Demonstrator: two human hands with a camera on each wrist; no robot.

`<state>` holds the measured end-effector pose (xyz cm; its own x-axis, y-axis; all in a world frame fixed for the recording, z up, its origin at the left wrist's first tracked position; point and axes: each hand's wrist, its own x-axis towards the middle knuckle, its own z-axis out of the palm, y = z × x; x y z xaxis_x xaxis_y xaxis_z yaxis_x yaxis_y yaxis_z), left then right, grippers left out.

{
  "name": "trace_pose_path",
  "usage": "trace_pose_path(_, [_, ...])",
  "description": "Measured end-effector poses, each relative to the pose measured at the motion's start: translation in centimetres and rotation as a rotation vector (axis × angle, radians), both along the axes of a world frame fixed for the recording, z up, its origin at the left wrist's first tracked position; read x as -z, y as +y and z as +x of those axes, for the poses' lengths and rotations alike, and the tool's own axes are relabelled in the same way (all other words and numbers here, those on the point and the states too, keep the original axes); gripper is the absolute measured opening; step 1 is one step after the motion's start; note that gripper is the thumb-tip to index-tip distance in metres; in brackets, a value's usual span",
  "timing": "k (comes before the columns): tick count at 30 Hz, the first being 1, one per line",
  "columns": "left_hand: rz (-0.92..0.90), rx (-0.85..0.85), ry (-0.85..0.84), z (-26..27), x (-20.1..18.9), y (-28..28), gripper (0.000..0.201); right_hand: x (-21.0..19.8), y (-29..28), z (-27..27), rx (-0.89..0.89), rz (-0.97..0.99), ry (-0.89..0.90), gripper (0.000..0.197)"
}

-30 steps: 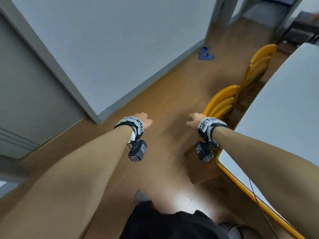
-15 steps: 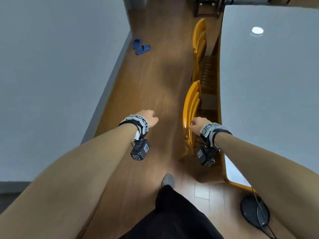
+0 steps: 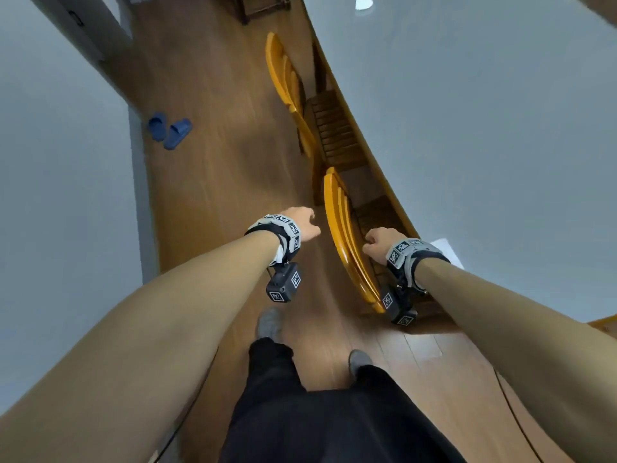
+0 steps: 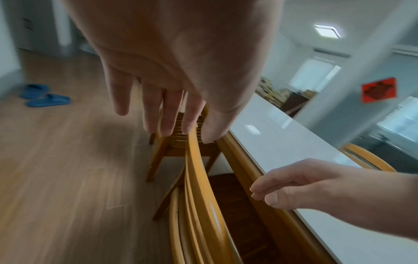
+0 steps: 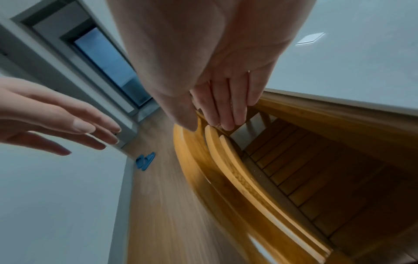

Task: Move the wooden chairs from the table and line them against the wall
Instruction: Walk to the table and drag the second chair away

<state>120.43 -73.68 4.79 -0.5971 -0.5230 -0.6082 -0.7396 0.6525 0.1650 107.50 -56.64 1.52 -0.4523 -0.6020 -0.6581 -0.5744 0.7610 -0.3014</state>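
Left hand (image 3: 302,222) hovers left of the near wooden chair (image 3: 347,242), fingers loosely extended, holding nothing. Right hand (image 3: 380,243) hangs over its seat side, relaxed, empty. Both chairs stand tucked at the white table (image 3: 484,135); blue slippers (image 3: 170,130) lie on the wood floor (image 3: 217,168) beside the wall (image 3: 60,182).

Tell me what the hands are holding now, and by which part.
Nothing is held. The left hand and right hand are open on either side of the near chair backrest, not gripping it yet.
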Motion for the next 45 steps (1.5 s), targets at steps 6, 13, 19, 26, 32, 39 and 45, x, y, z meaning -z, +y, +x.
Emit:
trace_pose_path(6, [0.070, 0.381, 0.044, -5.1, 4.3, -4.4, 0.065, 3.8, -1.3, 1.4, 0.309, 0.069, -0.031, 0.052])
trace_pose_path(13, [0.180, 0.671, 0.064, -7.7, 7.2, -7.2, 0.068, 6.2, -3.3, 8.8, 0.723, 0.048, -0.096, 0.045])
trace_pose_path(19, [0.037, 0.922, 0.052, -8.4, 9.9, -7.6, 0.067, 7.5, -4.2, 11.0, 0.868, 0.015, 0.034, 0.039])
trace_pose_path(26, [-0.149, 1.053, 0.101, -10.1, 14.5, -7.1, 0.051, 10.7, -4.5, 10.3, 0.878, 0.054, 0.132, 0.026])
trace_pose_path(32, [-0.139, 1.058, 0.154, -10.0, 14.8, -7.5, 0.048, 11.5, -4.4, 9.9, 0.847, 0.057, 0.172, 0.015])
trace_pose_path(39, [-0.128, 0.989, 0.169, -7.6, 14.8, -7.3, 0.047, 11.6, -3.1, 10.8, 0.791, -0.013, 0.132, 0.021])
trace_pose_path(45, [-0.157, 0.852, 0.152, -2.5, 15.2, -6.9, 0.049, 11.7, -2.2, 12.8, 0.644, -0.021, 0.156, 0.021])
